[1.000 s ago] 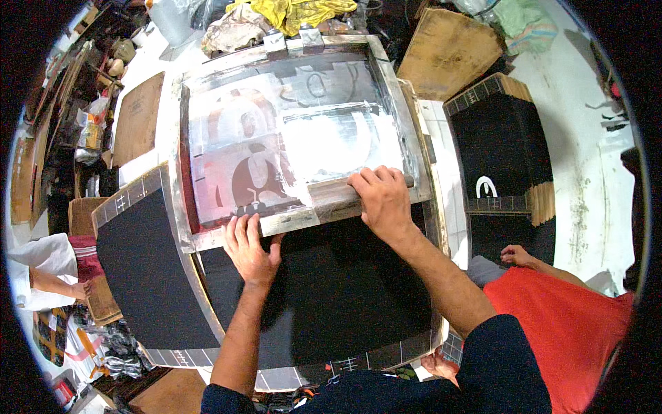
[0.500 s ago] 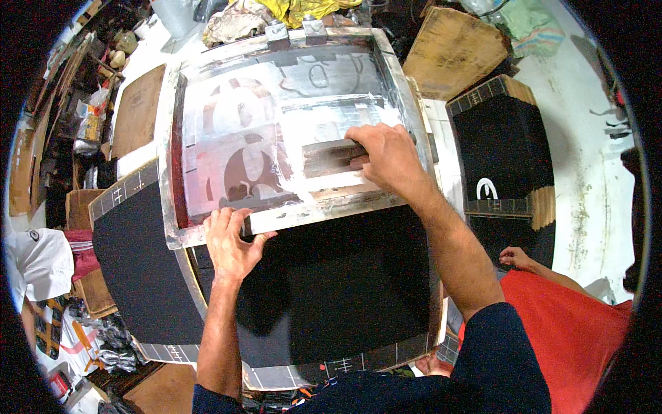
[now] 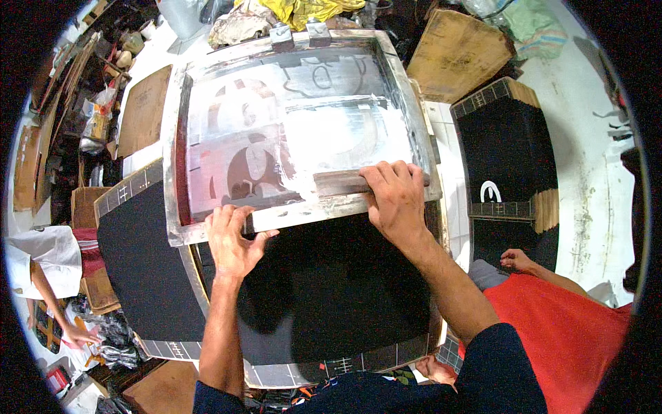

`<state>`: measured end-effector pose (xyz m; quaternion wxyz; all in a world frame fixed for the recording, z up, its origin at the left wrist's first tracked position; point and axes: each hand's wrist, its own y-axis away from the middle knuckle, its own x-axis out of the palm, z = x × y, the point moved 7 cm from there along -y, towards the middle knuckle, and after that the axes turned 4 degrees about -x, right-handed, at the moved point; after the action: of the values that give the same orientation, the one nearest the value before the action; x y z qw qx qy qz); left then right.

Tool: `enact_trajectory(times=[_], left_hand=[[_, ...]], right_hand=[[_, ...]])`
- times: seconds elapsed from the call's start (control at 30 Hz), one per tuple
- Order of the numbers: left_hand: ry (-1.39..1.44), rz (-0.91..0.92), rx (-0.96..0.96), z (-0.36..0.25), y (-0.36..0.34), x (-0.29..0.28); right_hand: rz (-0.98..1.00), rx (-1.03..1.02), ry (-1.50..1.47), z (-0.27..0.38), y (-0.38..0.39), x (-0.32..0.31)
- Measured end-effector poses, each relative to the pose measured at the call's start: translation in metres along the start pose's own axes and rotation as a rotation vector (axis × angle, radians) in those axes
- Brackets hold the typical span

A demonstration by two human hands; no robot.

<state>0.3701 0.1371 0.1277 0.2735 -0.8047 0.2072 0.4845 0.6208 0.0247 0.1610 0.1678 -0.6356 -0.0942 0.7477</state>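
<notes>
A silk-screen frame (image 3: 314, 213) with a pale wooden rim lies over black fabric (image 3: 338, 297) on a board. White ink (image 3: 338, 131) is spread over the right part of its mesh; dark figure shapes show at the left. My left hand (image 3: 229, 238) is closed on the frame's near rim, left of the middle, fingers on top and thumb at the front edge. My right hand (image 3: 396, 200) grips a squeegee (image 3: 338, 183) with a grey-brown handle, lying along the near side of the mesh. Its blade is hidden from view.
Metal clamps (image 3: 318, 32) hold the frame's far edge. More boards with black fabric stand at left (image 3: 138, 255) and right (image 3: 507, 148). A person in red (image 3: 552, 331) is at my right; another in a white shirt (image 3: 52, 259) is at the left. Cardboard (image 3: 460, 52) leans behind.
My right hand has drawn the squeegee toward me, down to the near rim. My left hand keeps its place on the frame. At the left, the other person's arm has come into view.
</notes>
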Motion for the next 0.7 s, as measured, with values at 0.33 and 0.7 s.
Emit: enact_trajectory(times=[0.33,0.7], left_hand=[[-0.238,-0.301,0.243,-0.065,-0.098,-0.189],[-0.241,0.001,-0.582,0.262,0.179,-0.015]], right_hand=[[-0.571,-0.246,0.158,0.009,-0.123,-0.16],[-0.314,0.014,0.106,-0.003,-0.251,-0.27]])
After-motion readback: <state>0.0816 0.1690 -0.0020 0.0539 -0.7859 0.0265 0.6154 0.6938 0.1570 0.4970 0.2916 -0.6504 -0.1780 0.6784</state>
